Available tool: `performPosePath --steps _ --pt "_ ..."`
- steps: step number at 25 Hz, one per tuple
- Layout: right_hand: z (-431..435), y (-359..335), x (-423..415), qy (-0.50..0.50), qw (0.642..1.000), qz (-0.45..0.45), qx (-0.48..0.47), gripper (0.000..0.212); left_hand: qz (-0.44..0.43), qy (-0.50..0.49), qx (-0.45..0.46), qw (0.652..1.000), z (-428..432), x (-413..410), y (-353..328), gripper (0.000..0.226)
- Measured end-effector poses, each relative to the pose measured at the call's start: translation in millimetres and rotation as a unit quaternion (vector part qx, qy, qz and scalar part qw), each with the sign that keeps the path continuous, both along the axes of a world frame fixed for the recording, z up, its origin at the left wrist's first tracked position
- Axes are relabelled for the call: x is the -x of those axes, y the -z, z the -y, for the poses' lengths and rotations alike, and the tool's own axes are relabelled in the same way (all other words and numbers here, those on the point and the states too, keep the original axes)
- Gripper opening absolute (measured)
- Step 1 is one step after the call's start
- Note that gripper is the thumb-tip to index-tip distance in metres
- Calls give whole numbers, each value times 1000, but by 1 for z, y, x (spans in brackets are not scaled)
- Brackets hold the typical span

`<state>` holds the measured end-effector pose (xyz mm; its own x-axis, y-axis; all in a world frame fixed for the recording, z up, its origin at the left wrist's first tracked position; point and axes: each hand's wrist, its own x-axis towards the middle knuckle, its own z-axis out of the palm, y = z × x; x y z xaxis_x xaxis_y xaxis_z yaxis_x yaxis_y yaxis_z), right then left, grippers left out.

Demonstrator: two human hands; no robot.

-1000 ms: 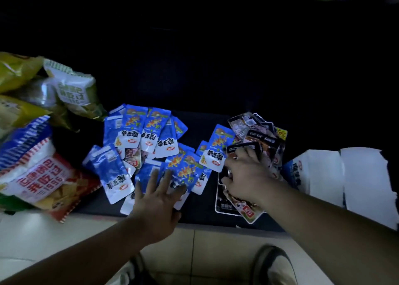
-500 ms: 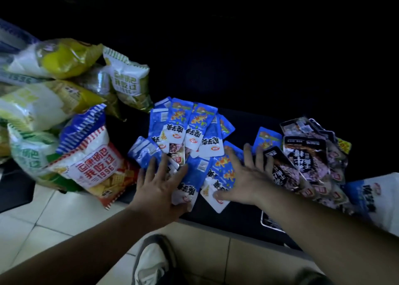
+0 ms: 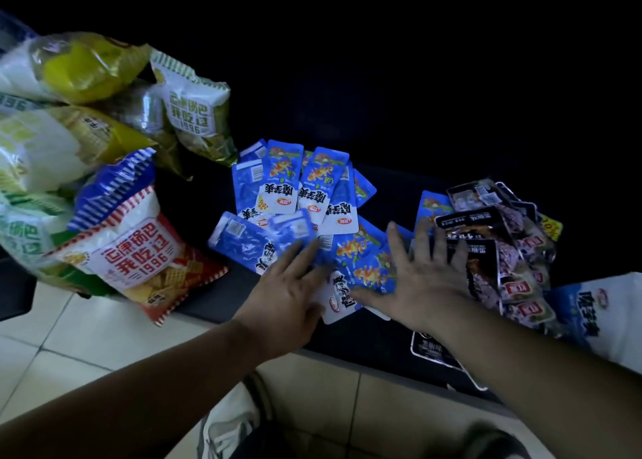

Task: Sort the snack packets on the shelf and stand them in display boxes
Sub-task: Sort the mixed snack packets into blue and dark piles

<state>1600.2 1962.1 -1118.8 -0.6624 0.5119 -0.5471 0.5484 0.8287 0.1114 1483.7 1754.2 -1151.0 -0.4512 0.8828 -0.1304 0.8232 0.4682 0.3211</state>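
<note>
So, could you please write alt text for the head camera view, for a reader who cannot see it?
A left hand and a right hand rest flat, fingers straight, on a spread of small blue packets on a dark shelf. Dark packets lie piled to the right, big chip bags to the left, tiled floor below.

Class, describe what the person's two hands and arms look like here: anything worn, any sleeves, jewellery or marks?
The left hand and right hand are bare: no gloves, rings or watch show. The left forearm and right forearm are uncovered to the picture's edge, no sleeve in view. Dim light hides fine marks.
</note>
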Motion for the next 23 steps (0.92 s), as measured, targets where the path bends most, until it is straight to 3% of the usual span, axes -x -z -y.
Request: performPosePath --steps 2,5,7,12,17,21,23 --pt "-5 -3 0 -32 999 12 -6 136 -30 -23 -8 999 -1 10 -8 80" --pt "-1 0 14 -60 998 16 -11 136 7 -181 150 972 4 37 -17 112" --pt "8 4 24 -42 999 3 19 132 44 -208 188 959 5 48 -13 115" --pt "10 6 25 -71 983 -106 135 120 50 -156 91 982 1 37 3 97" --pt "-4 2 4 -41 993 -92 58 108 -26 -90 109 990 12 13 -10 90" --pt "3 -14 26 -95 975 -175 98 87 -51 -167 79 981 13 22 -16 68" --pt "16 -18 52 -152 953 -207 158 81 26 -224 21 974 12 42 -13 39"
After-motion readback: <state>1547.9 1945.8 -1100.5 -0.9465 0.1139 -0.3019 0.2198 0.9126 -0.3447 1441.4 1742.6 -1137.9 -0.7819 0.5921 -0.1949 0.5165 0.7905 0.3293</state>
